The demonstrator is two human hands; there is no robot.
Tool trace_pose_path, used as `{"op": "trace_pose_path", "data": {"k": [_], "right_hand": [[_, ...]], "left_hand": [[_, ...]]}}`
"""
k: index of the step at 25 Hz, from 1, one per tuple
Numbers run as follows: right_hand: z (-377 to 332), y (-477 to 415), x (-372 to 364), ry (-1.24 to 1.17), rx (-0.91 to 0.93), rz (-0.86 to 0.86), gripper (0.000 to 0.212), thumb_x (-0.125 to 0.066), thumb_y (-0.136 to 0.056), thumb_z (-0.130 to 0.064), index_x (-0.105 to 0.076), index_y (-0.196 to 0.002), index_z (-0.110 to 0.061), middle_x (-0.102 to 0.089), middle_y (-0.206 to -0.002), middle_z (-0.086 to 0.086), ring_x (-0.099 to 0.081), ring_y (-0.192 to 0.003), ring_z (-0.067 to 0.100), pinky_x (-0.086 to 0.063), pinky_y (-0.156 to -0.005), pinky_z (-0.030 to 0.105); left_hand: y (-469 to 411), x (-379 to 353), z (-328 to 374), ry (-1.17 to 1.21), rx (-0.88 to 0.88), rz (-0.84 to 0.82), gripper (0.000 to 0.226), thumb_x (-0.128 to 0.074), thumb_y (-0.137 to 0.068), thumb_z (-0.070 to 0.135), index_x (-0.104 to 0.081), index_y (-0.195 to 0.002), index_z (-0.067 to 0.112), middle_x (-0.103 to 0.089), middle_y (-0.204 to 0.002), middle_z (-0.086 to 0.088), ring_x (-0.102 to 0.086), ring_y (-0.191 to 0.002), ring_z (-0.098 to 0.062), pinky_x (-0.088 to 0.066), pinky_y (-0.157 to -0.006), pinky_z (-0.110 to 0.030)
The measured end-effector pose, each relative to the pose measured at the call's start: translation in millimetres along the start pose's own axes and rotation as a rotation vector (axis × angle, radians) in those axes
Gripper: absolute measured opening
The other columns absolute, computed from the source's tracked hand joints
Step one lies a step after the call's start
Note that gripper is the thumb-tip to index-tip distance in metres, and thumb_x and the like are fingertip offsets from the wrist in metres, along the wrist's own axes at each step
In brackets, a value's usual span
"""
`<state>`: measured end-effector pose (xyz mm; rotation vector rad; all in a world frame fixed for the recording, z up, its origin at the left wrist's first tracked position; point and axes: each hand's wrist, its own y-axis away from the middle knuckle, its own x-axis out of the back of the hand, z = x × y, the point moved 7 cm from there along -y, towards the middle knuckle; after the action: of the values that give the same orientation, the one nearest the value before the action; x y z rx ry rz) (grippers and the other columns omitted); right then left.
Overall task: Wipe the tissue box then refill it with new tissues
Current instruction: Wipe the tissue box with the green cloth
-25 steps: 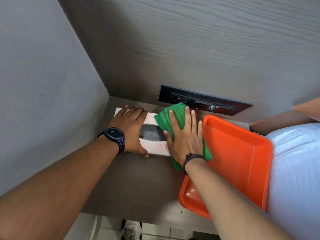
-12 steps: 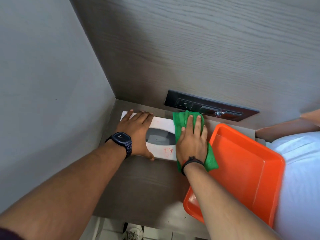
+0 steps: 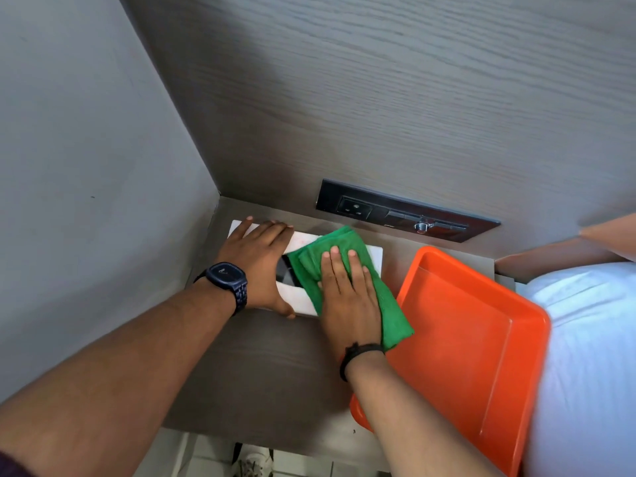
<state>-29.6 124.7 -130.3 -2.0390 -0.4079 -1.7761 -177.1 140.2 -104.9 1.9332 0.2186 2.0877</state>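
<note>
A flat white tissue box (image 3: 301,242) with a dark oval opening lies on the brown wooden shelf (image 3: 261,370), in the corner by the grey wall. My left hand (image 3: 256,264) lies flat on the box's left half, thumb hooked over its near edge, holding it still. My right hand (image 3: 347,294) presses a folded green cloth (image 3: 330,246) flat onto the box's middle and right part, covering most of the opening. The cloth hangs off the box's near right corner. No new tissues are in view.
An empty orange plastic tray (image 3: 461,342) sits right of the box, overhanging the shelf's front edge. A black socket panel (image 3: 402,212) is set in the wooden back wall. A white pillow or bedding (image 3: 592,356) lies at far right. Floor tiles and a shoe (image 3: 251,464) show below.
My right hand has slid the green cloth leftward from the box's right end onto its middle, over the opening. My left hand still holds the box's left half.
</note>
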Motion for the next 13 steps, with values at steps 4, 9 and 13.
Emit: {"op": "trace_pose_path", "data": {"k": [4,9,13], "right_hand": [[36.8,-10.3,3.7,-0.056,-0.331,-0.004,0.048,-0.032,-0.094,-0.024,-0.046,-0.137,-0.009,-0.048,-0.144,0.006,-0.036,-0.137,0.037,-0.037,-0.106,0.053],[10.6,-38.3,-3.6,-0.088,-0.349,0.061,0.045,-0.049,-0.091,-0.007,-0.046,-0.135,-0.001,-0.047,-0.143,0.013,-0.036,-0.136,0.039,-0.031,-0.109,0.054],[-29.7,-30.2,-6.0,-0.067,-0.140,0.071,0.048,-0.045,-0.083,-0.008,-0.053,-0.130,-0.003,-0.055,-0.137,0.013,-0.049,-0.128,0.032,-0.040,-0.103,0.050]], "left_hand": [[-0.2,-2.0,-1.5,0.004,0.001,-0.012,0.140,-0.063,-0.037,0.085,-0.013,-0.148,0.017,-0.025,-0.154,-0.002,-0.022,-0.141,-0.018,-0.002,-0.117,-0.043],[-1.3,0.1,-2.7,0.034,-0.003,0.020,0.137,-0.065,-0.037,0.083,-0.019,-0.147,0.015,-0.029,-0.152,-0.003,-0.024,-0.139,-0.020,-0.005,-0.116,-0.038],[-0.2,-1.3,-5.5,0.079,-0.033,0.038,0.134,-0.068,-0.036,0.080,-0.027,-0.144,0.011,-0.034,-0.149,-0.006,-0.027,-0.138,-0.023,-0.015,-0.115,-0.033]]}}
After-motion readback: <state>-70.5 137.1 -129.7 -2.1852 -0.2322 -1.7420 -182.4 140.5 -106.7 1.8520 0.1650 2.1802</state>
